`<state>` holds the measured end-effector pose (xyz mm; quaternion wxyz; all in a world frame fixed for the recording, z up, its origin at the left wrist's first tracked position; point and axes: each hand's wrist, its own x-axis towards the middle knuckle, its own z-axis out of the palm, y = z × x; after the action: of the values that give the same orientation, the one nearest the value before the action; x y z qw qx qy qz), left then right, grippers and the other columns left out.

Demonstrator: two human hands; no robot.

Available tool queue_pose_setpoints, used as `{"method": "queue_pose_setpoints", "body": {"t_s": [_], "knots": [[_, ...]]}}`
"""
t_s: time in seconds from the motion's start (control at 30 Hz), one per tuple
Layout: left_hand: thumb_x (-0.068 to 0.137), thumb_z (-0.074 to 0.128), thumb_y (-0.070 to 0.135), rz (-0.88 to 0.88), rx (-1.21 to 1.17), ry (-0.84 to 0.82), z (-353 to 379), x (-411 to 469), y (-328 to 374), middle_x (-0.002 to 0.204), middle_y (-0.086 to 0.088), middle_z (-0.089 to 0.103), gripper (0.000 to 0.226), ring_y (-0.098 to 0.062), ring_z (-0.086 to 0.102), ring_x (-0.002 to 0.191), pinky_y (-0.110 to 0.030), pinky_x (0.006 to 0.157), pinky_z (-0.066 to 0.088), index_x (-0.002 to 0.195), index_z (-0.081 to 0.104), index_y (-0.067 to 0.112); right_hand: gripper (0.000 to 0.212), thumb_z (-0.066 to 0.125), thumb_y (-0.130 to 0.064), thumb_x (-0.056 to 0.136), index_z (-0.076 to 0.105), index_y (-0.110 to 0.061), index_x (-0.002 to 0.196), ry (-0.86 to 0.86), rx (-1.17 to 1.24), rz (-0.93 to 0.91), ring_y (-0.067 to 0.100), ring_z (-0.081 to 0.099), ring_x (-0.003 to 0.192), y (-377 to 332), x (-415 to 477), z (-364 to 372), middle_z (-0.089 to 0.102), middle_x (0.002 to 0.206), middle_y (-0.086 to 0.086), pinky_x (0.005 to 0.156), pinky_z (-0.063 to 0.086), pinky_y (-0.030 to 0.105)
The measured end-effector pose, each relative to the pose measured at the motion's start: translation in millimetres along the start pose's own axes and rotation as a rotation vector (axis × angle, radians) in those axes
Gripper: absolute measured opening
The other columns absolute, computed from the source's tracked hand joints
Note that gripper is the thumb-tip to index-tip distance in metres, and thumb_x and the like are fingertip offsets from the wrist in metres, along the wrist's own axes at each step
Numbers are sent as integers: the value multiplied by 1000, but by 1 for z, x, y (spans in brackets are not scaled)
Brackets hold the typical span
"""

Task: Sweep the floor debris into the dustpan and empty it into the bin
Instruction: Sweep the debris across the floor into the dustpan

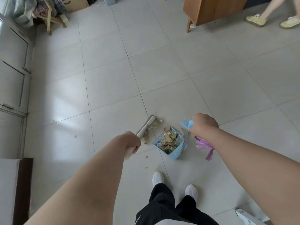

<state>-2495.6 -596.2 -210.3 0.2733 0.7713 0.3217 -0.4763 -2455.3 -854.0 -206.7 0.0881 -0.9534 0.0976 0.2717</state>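
Nearest me, left hand (132, 143) grips the broom (146, 125); right hand (203, 125) clasps the dustpan (176, 153) handle. Pan looks mostly loaded; debris (155, 123) remains at eleven o'clock. Emptying remains; no bin visible.

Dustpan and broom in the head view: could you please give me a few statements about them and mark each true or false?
1. The dustpan already holds debris. True.
2. The left hand holds the dustpan handle. False: it grips the broom; the right hand holds the blue handle.
3. Some debris lies on the floor outside the dustpan. True.
4. The dustpan is red. False: it is light blue.
5. A pink plastic bag hangs below the right wrist. True.
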Motion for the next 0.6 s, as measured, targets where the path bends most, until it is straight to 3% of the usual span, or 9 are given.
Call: {"method": "queue_pose_setpoints", "body": {"t_s": [0.1, 0.2, 0.3, 0.47, 0.6], "knots": [[65, 54, 0, 32, 220, -43, -10, 3, -3, 67, -14, 62, 39, -28, 55, 63, -32, 67, 45, 103, 66, 3, 18, 64, -12, 81, 67, -14, 98, -4, 29, 35, 27, 56, 77, -10, 5, 6, 63, 88, 4, 61, 39, 24], [72, 57, 0, 45, 363, -34, -20, -11, -9, 87, -15, 70, 44, -28, 61, 71, -34, 76, 55, 114, 61, 11, 17, 63, -14, 82, 66, -14, 99, 12, 36, 50, 28, 54, 78, -17, 7, 12, 64, 93, 6, 66, 41, 25], [80, 53, 2, 84, 454, 11, -35, -26, -14, 77, -10, 66, 52, -27, 60, 67, -32, 71, 54, 131, 57, 11, 17, 63, -14, 83, 66, -15, 100, 26, 20, 63, 28, 54, 77, -18, 7, 12, 59, 86, 5, 65, 41, 25], [82, 52, 0, 132, 594, 37, -42, -61, -9, 77, -9, 64, 62, -27, 59, 68, -29, 71, 50, 141, 48, 19, 17, 63, -13, 83, 65, -13, 100, 30, 17, 58, 28, 54, 78, -16, 0, 16, 60, 88, 6, 66, 42, 26], [86, 50, -1, 169, 667, 13, -34, -91, -6, 74, -8, 58, 57, -25, 55, 65, -25, 59, 46, 140, 49, 16, 13, 62, -13, 84, 63, -14, 97, 32, 35, 48, 28, 55, 77, -9, -9, 22, 57, 84, 5, 65, 42, 26]]}}
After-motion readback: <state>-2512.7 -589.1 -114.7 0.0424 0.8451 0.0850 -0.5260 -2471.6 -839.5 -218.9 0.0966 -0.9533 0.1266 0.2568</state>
